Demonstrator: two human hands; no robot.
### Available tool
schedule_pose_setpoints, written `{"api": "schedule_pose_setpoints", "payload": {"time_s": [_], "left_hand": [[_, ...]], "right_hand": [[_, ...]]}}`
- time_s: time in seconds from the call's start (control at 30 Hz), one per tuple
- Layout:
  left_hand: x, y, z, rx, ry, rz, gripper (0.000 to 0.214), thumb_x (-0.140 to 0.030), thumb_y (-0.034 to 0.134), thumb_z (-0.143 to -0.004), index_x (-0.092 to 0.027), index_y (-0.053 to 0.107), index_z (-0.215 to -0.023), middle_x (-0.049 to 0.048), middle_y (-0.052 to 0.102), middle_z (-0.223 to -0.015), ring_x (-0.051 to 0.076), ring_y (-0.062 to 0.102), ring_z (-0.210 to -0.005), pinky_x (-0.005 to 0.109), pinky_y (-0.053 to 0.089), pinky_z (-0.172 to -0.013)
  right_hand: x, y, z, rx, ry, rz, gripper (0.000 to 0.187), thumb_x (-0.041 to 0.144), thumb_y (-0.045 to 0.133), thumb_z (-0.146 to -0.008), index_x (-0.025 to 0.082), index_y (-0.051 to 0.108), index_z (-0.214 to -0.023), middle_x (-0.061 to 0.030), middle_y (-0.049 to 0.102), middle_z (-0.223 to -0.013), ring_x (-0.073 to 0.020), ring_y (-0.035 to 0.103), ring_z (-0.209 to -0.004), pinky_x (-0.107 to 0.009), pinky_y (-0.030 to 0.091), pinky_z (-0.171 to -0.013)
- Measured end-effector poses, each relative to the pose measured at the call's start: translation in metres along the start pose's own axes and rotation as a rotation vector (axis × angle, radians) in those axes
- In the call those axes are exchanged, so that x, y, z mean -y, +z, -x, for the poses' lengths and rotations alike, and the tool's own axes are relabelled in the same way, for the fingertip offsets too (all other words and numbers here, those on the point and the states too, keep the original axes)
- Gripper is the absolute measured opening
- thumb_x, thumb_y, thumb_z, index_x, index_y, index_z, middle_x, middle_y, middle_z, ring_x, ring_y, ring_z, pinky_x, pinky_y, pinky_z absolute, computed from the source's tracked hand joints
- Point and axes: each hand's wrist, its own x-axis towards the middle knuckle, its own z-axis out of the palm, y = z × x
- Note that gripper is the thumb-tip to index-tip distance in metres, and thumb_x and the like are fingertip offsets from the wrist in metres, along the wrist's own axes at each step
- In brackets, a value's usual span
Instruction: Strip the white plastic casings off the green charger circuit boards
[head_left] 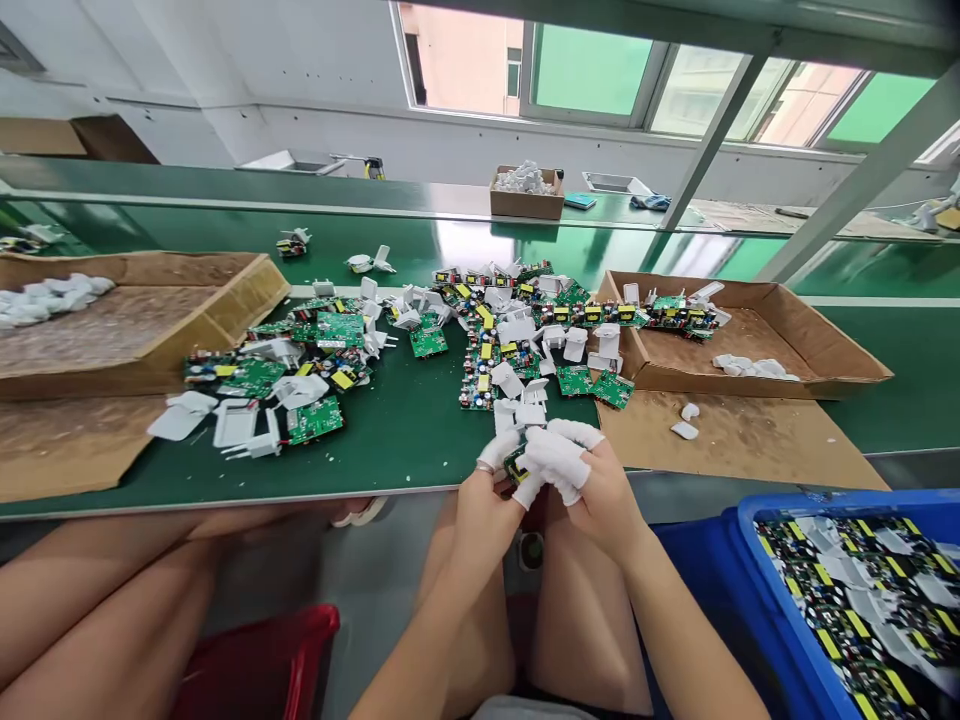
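Note:
My left hand (486,500) and my right hand (581,475) meet at the near edge of the green table (405,430), fingertips in white finger cots. Together they pinch a small green circuit board (516,464) between them. Just beyond the hands lie white charger shells (525,412) and a pile of circuit boards (502,340) with yellow parts. More boards and white plug housings (247,425) are spread to the left.
A cardboard tray (787,345) with a few boards sits right, another cardboard tray (150,320) left. A blue bin (757,600) of boards stands at lower right, a red bin (262,660) below. Another person's bare legs (112,590) are at lower left.

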Motion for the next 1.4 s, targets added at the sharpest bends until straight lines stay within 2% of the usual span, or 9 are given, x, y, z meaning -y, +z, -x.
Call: {"api": "schedule_pose_setpoints", "payload": {"time_s": [0.1,0.2,0.33,0.43,0.63,0.83,1.03,1.27,1.4], "left_hand": [[-0.002,-0.004,0.006,-0.030,-0.001,-0.170,0.066,-0.026,0.064,-0.061,-0.017,0.037,-0.121,0.0099,0.063,-0.100,0.021,0.061,-0.087,0.034,0.048,-0.079],[-0.004,-0.006,0.007,-0.085,0.020,-0.269,0.056,-0.026,0.064,-0.061,-0.018,0.047,-0.114,0.0098,0.064,-0.099,0.023,0.060,-0.088,0.038,0.046,-0.082],[-0.003,-0.003,0.000,-0.101,0.001,0.075,0.053,-0.029,0.067,-0.058,-0.017,0.053,-0.108,0.0096,0.060,-0.109,0.021,0.057,-0.097,0.031,0.047,-0.084],[0.003,0.002,-0.004,-0.117,-0.076,0.332,0.064,-0.032,0.072,-0.054,-0.015,0.051,-0.111,0.0104,0.057,-0.113,0.021,0.056,-0.101,0.030,0.046,-0.087],[0.014,0.003,0.002,-0.082,-0.044,0.485,0.054,-0.040,0.064,-0.067,-0.022,0.048,-0.115,0.0059,0.042,-0.131,0.020,0.042,-0.117,0.026,0.039,-0.095],[0.002,-0.005,-0.001,-0.064,-0.038,0.338,0.036,-0.043,0.062,-0.068,-0.017,0.059,-0.092,0.0042,0.061,-0.104,0.016,0.056,-0.095,0.024,0.045,-0.084],[-0.004,-0.011,-0.003,0.008,0.017,0.255,0.036,-0.041,0.064,-0.066,-0.019,0.061,-0.094,0.0019,0.063,-0.101,0.013,0.057,-0.093,0.019,0.046,-0.080],[-0.006,-0.019,0.004,0.012,0.110,0.188,0.033,-0.040,0.066,-0.065,-0.018,0.067,-0.090,0.0053,0.064,-0.101,0.016,0.058,-0.096,0.024,0.046,-0.087],[-0.006,-0.018,0.006,0.006,0.075,0.200,0.031,-0.038,0.070,-0.060,-0.016,0.067,-0.081,0.0061,0.067,-0.087,0.017,0.062,-0.081,0.026,0.051,-0.076]], "right_hand": [[-0.004,0.008,-0.006,0.070,-0.013,0.063,0.043,-0.001,0.037,-0.076,0.022,0.050,-0.111,-0.0043,0.064,-0.094,-0.0282,0.052,-0.098,-0.045,0.046,-0.071],[-0.005,0.012,-0.002,0.108,0.002,0.056,0.044,0.001,0.035,-0.079,0.021,0.047,-0.116,-0.0081,0.059,-0.107,-0.0291,0.047,-0.106,-0.048,0.044,-0.077],[0.001,0.016,0.018,-0.009,0.294,-0.096,0.049,0.020,0.039,-0.086,0.023,0.025,-0.133,-0.0127,0.035,-0.132,-0.0255,0.038,-0.117,-0.045,0.042,-0.090],[0.005,0.026,0.034,0.022,0.512,-0.125,0.067,0.037,0.049,-0.083,0.022,0.013,-0.137,-0.0154,0.034,-0.131,-0.0279,0.041,-0.115,-0.044,0.045,-0.087],[0.008,0.045,0.032,-0.030,0.468,-0.052,0.055,0.034,0.050,-0.083,0.021,0.026,-0.132,-0.0158,0.046,-0.117,-0.0259,0.050,-0.106,-0.038,0.049,-0.082],[0.012,0.046,0.029,-0.040,0.548,-0.049,0.053,0.028,0.054,-0.080,0.017,0.032,-0.126,-0.0166,0.049,-0.110,-0.0257,0.053,-0.101,-0.037,0.051,-0.079],[0.007,0.043,0.034,-0.159,0.363,-0.032,0.051,0.026,0.052,-0.081,0.022,0.032,-0.128,-0.0122,0.049,-0.110,-0.0240,0.050,-0.101,-0.039,0.048,-0.083],[0.005,0.038,0.032,-0.133,0.282,0.018,0.050,0.032,0.050,-0.083,0.021,0.031,-0.128,-0.0122,0.051,-0.106,-0.0251,0.049,-0.098,-0.041,0.047,-0.079],[0.006,0.037,0.035,-0.113,0.263,0.041,0.049,0.031,0.047,-0.084,0.022,0.030,-0.129,-0.0126,0.051,-0.106,-0.0255,0.050,-0.097,-0.043,0.044,-0.080]]}}
